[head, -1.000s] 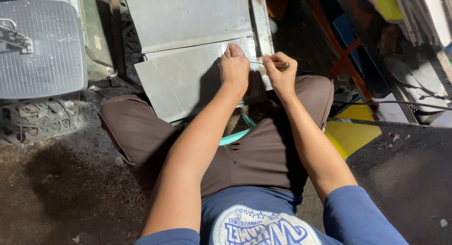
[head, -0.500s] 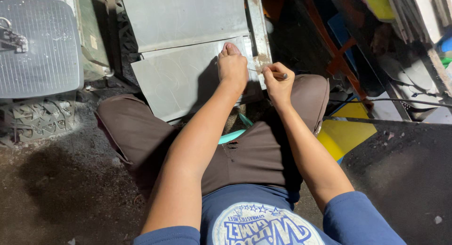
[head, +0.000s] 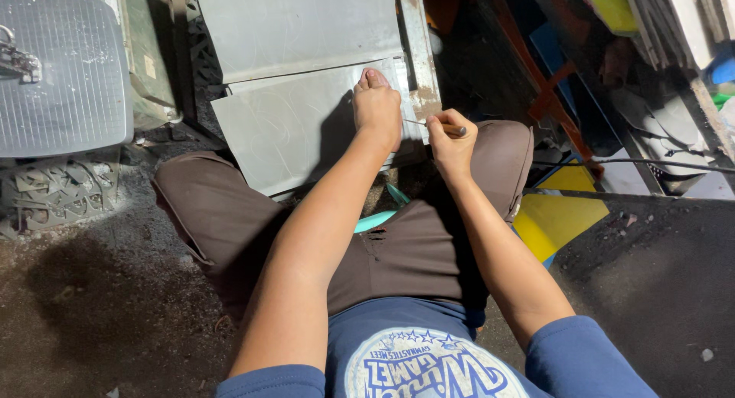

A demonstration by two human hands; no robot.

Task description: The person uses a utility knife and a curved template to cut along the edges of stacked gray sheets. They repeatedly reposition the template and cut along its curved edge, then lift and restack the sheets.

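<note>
I sit cross-legged on the ground with a grey metal sheet lying in front of my knees. My left hand presses flat on the sheet's right part, fingers together and pointing away from me. My right hand is closed around a thin scribing tool with a wooden handle. Its metal tip points left toward my left hand, over the sheet's right edge. Faint curved scratch lines show on the sheet.
A larger metal sheet lies beyond the first. A ribbed grey panel rests at the left above cut-out metal shapes. Yellow board, a cable and dark clutter sit at the right. A teal object pokes out under my legs.
My right hand has drawn back slightly from the sheet's edge toward my knee, with the tool still in it. My left hand stays pressed on the sheet.
</note>
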